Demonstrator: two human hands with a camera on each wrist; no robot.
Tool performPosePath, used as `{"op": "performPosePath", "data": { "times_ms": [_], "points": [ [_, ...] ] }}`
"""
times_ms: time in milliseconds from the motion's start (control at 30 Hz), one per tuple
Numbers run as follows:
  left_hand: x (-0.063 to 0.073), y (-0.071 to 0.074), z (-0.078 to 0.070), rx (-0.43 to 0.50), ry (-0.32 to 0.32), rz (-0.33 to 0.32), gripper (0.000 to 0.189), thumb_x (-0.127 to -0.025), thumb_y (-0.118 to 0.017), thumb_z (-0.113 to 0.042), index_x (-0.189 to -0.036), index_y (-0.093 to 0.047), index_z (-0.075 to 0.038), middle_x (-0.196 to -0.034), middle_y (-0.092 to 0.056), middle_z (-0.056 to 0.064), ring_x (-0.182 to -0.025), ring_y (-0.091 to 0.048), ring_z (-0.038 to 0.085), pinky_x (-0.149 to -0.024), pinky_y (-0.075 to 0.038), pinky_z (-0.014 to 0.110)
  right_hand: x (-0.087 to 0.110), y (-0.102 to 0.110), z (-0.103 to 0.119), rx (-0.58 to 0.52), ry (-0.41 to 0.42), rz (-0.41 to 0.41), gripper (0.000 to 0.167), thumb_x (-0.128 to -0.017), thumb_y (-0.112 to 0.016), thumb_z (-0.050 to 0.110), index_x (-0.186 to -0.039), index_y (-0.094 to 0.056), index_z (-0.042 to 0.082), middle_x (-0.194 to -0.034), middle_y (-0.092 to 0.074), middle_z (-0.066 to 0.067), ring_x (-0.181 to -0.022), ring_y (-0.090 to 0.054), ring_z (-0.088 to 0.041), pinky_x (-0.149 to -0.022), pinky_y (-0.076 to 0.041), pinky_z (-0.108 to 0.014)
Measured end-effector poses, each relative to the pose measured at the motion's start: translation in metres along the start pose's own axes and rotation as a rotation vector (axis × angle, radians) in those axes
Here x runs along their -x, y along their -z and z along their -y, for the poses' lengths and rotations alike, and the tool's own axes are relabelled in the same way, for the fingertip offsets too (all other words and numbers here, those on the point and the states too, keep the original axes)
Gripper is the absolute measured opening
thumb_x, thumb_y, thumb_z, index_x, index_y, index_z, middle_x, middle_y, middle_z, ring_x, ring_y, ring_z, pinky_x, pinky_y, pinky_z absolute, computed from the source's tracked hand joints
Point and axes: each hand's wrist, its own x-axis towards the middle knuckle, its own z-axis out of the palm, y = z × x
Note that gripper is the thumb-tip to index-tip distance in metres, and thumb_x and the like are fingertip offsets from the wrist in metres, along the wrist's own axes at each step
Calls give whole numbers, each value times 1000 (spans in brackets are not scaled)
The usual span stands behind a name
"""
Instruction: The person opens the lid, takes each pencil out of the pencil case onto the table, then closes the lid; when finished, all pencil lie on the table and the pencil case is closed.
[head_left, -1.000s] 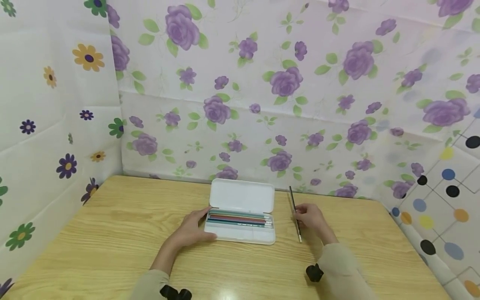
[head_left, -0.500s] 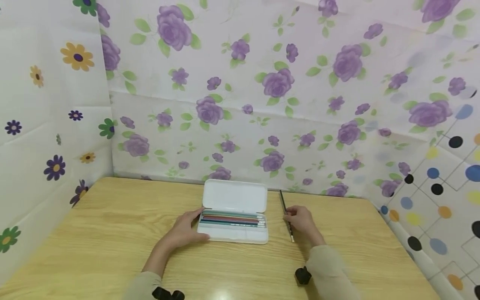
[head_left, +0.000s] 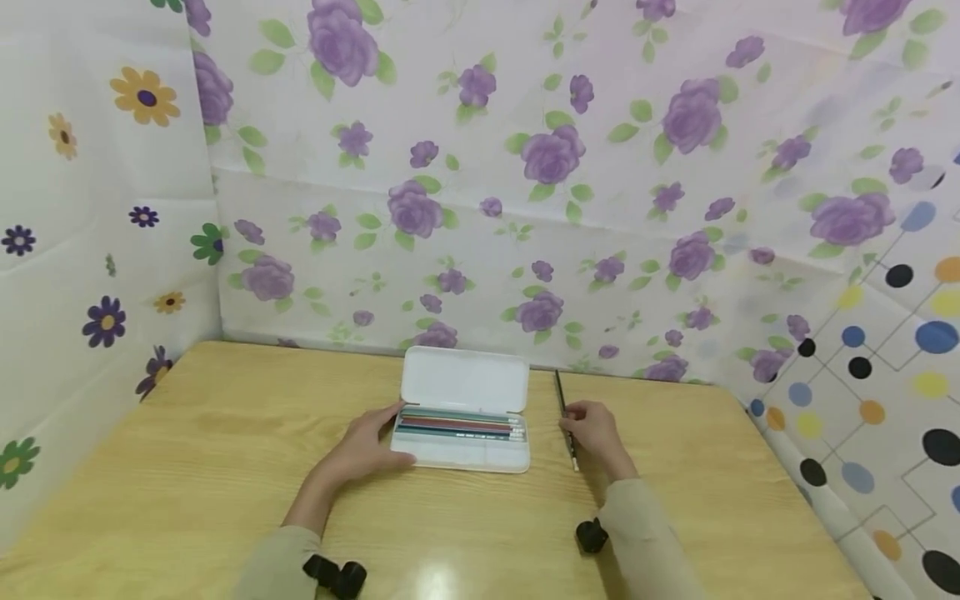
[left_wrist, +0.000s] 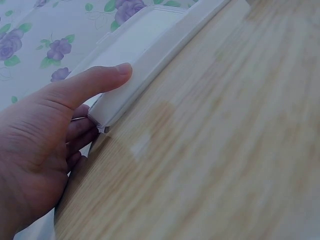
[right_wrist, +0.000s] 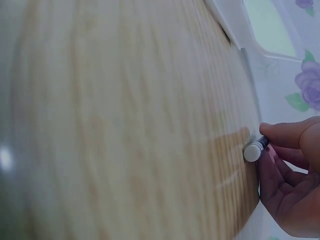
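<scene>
An open white pencil case [head_left: 465, 377] stands on the table, its lid tilted up at the back. Several coloured pencils [head_left: 457, 423] with white ends lie side by side in its tray. My left hand [head_left: 362, 450] grips the case's left end. In the left wrist view the thumb [left_wrist: 102, 80] lies on the front wall and the other fingers reach behind the end. To the right of the case, my right hand [head_left: 596, 433] pinches a black pencil [head_left: 561, 393] between thumb and fingers. Its white eraser end [right_wrist: 252, 153] faces the right wrist camera.
The wooden table [head_left: 465, 533] meets a purple-flowered cloth [head_left: 487, 208] along its back edge, close behind the case. Patterned cloths also hang at the left and right sides. Each sleeve carries a black wrist camera [head_left: 591, 536].
The head view has shifted a little, so everything appears further left. Both hands keep their holds on the case and the black pencil, with hardly any movement between them.
</scene>
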Motion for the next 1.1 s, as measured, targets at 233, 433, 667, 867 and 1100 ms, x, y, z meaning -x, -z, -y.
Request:
{"op": "performPosePath", "data": {
  "times_ms": [233, 433, 667, 867, 1100],
  "points": [
    [-2, 10, -4, -14, 8, 20, 99, -74, -83, -37, -151, -30, -3, -147, -31, 29, -134, -23, 50, -101, -27, 66, -4, -2, 7, 2, 3, 15, 29, -86, -68, 1, -111, -64, -14, -89, -65, -12, -80, -60, -21, -69, -52, -32],
    [-2, 11, -2, -1, 24, 29, 101, -74, -83, -38, -151, -29, -3, -148, -31, 28, -135, -23, 48, -103, -27, 64, -2, -3, 11, 8, -27, 30, 30, -87, -69, 1, -113, -63, -13, -91, -64, -13, -83, -60, -23, -70, -52, -31],
    [-1, 2, -2, 11, 22, 39, 100, -75, -83, -38, -152, -30, -4, -148, -30, 29, -135, -22, 50, -102, -27, 65, 3, 4, 10, 9, -58, 42, 31, -87, -70, 2, -113, -64, -12, -93, -64, -12, -82, -60, -21, -69, -52, -31],
    [-1, 2, -4, 14, 9, 34, 99, -75, -83, -37, -151, -30, -3, -148, -30, 29, -135, -22, 49, -103, -26, 64, 5, 12, 12, -12, -36, 80, 36, -88, -68, 4, -118, -60, -14, -98, -65, -16, -86, -64, -26, -69, -54, -33],
    [-2, 1, -3, 11, 18, 26, 99, -74, -84, -37, -151, -31, -4, -149, -32, 26, -135, -22, 48, -104, -25, 64, 4, 23, 11, 46, -20, 119, 44, -93, -65, 13, -128, -55, -11, -109, -64, -20, -100, -60, -34, -83, -51, -44]
  ]
}}
